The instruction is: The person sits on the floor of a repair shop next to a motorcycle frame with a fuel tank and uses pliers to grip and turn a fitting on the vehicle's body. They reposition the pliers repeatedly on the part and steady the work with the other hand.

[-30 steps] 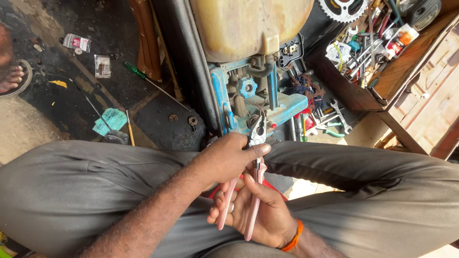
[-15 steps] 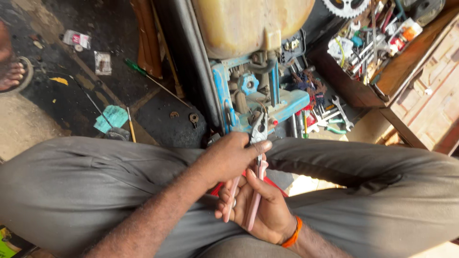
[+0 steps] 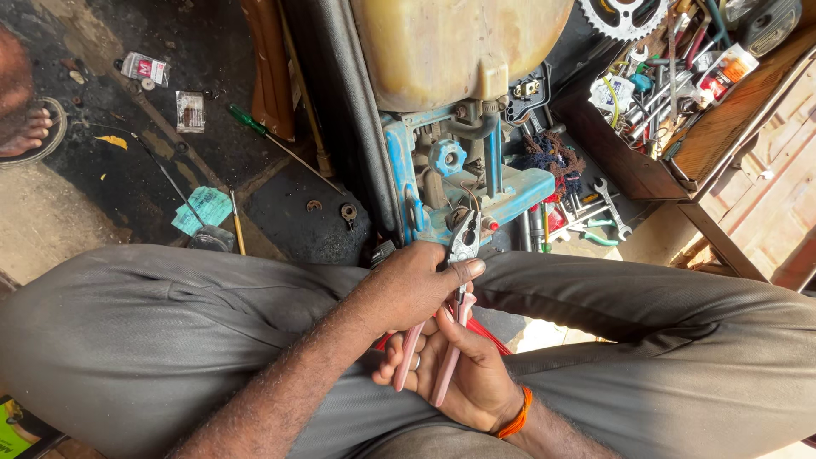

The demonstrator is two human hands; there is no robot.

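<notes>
The left hand wraps around the neck of the pink-handled metal pliers to steer the tip at the blue metal machine. The right hand cups the handles from below, ready to squeeze.

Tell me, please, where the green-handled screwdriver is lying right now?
In the head view, the green-handled screwdriver lies on the dark floor at upper left, beside the brown upright piece.

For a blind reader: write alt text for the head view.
Both hands, left hand above right hand, grip pink-handled pliers whose jaws point at a blue machine, above grey-trousered crossed legs. A wooden tool tray sits right.
</notes>
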